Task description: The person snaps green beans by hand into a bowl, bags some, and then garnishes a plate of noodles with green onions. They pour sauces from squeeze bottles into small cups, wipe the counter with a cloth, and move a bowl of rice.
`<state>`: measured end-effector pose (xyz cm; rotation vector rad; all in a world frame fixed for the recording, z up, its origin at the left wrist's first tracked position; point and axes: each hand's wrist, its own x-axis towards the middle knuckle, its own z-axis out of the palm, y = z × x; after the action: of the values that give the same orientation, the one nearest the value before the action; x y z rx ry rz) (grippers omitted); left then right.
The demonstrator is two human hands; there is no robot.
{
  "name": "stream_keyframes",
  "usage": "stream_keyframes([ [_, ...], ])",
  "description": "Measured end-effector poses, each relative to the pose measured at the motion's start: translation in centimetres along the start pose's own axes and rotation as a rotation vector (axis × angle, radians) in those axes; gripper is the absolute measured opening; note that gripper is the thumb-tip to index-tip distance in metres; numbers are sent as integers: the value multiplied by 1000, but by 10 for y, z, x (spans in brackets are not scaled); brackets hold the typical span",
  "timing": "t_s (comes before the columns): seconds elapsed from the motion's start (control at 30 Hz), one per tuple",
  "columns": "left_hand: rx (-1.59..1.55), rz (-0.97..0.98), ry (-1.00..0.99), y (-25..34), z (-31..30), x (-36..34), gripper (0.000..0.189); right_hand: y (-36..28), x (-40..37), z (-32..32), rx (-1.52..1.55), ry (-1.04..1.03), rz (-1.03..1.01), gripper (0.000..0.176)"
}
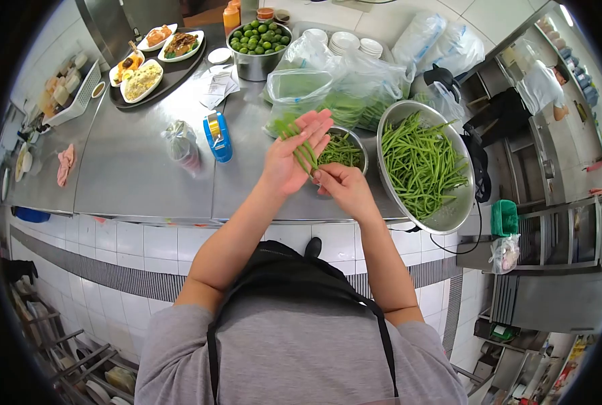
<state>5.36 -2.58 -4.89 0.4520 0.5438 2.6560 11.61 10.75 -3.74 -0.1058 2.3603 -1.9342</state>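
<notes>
My left hand (287,165) is palm up above the counter's front part, fingers stretched out, with a few green beans (304,155) lying across the palm beneath the thumb. At the lower end of these beans, the fingertips of my right hand (349,194) are pinched together. Partly behind both hands stands a small metal bowl (364,163) with shorter bean pieces (341,150) in it. To the right, a large metal colander (464,196) is heaped with long green beans (422,162). Clear plastic bags of greens (301,91) lie just beyond my left hand.
On the steel counter (139,165) are a blue tape dispenser (218,138), a plastic-wrapped container (181,145), paper slips (216,88), a pot of limes (253,66) and a dark tray (122,101) with plated dishes. Another person (540,88) stands at far right.
</notes>
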Motion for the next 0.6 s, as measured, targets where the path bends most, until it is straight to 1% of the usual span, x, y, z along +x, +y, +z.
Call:
stream_keyframes([
  [0.03,-18,29,-19,-1,0,-1,36,1,-1,0,-1,3,0,18],
  [0.07,-18,28,-21,-1,0,-2,36,3,-2,0,67,-33,10,18],
  [0.1,-47,52,-30,0,3,-2,33,4,-2,-1,135,-70,19,18],
  [0.13,-76,76,-40,1,5,-3,31,5,-3,-1,135,-68,17,18],
  [0.17,-75,75,-42,2,4,-3,31,5,-4,-3,185,-100,9,17],
  [0.2,-103,76,-75,3,3,-3,27,4,-4,-3,235,-132,-1,17],
  [0.23,-131,76,-109,5,3,-3,25,2,-3,-4,235,-131,-3,17],
  [0.3,-118,62,-126,9,5,-3,22,-3,-3,-4,363,-41,12,16],
  [0.33,-107,48,-141,11,6,-3,20,-5,-2,-4,364,-41,12,16],
  [0.4,-77,27,-141,12,9,-3,18,-9,3,-5,328,48,-28,14],
  [0.43,-48,6,-140,13,10,-2,18,-13,3,-4,328,49,-28,14],
  [0.47,-48,5,-141,12,9,-2,18,-18,3,-3,195,56,-17,11],
  [0.5,-16,5,-183,10,9,-1,18,-22,2,-2,61,63,-6,9],
  [0.53,17,6,-227,8,9,0,20,-22,2,-2,61,65,-6,9],
  [0.6,46,14,-202,7,12,-1,22,-22,3,0,-158,209,-219,7],
])
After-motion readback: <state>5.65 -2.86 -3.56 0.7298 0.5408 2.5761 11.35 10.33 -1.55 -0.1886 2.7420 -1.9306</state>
